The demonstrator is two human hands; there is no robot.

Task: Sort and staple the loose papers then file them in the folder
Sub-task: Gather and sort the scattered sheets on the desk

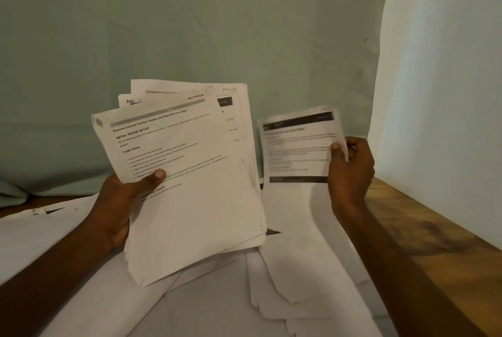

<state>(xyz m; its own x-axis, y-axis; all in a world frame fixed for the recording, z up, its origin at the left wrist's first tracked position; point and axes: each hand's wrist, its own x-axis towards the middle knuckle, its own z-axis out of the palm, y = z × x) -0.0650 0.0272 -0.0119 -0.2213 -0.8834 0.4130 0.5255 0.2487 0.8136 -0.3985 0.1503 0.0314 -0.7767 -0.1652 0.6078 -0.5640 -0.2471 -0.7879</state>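
Observation:
My left hand (123, 200) grips a fanned stack of printed papers (195, 187) by its left edge, thumb on the top sheet, held upright above the table. The top sheet shows headings such as "INITIAL SCENE SETUP" and "TASK GOAL". To the right, my right hand (350, 165) pinches a single printed sheet (296, 146) with a dark header bar by its right edge, apart from the stack and slightly blurred. No stapler or folder is in view.
White sheets of paper (298, 268) cover the wooden table (434, 233), some with torn edges. A green cloth (190, 24) hangs behind and a white wall (445, 64) stands at the right.

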